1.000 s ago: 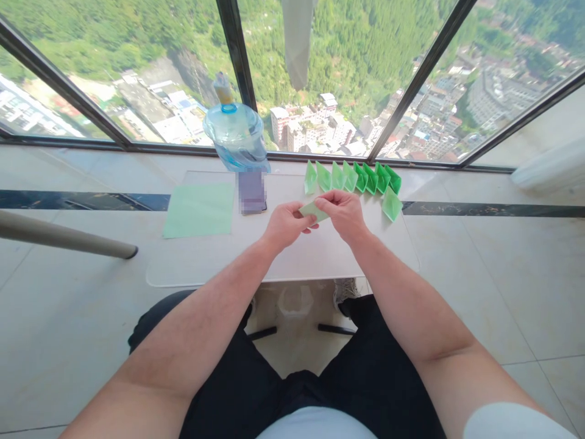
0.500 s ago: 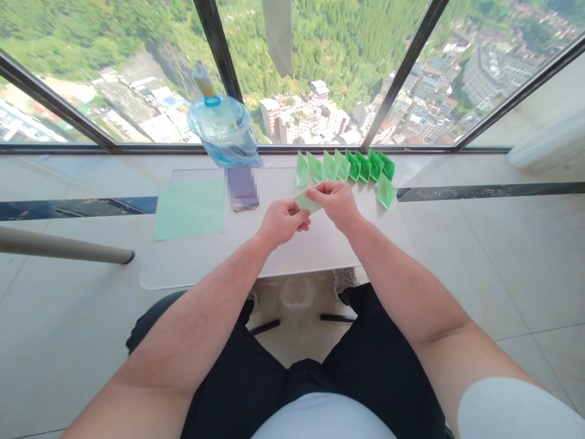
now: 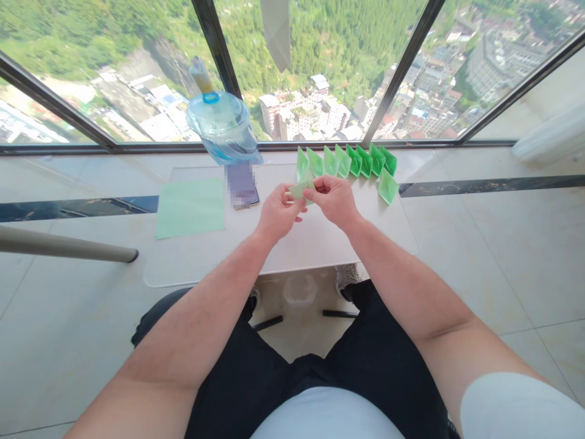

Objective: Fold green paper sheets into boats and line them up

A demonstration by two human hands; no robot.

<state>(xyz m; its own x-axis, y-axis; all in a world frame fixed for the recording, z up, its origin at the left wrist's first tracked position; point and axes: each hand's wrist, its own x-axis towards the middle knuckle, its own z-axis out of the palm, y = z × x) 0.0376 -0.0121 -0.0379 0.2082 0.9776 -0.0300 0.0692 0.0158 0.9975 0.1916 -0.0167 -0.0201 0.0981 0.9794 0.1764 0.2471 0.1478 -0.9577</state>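
Both hands meet above the middle of a small white table. My left hand and my right hand pinch a small folded piece of pale green paper between their fingertips. Just beyond them a row of several folded green paper boats stands along the table's far edge, with one more boat set apart at the right. A flat pale green sheet lies on the table to the left.
A large clear water jug stands at the table's far left by the window, a phone lying in front of it. A grey pole juts in from the left. Floor tiles surround the table; my legs are under it.
Both hands have lifted the folded paper slightly up and toward the row of boats, and the fingers have shifted on it. The camera view has drifted a little.
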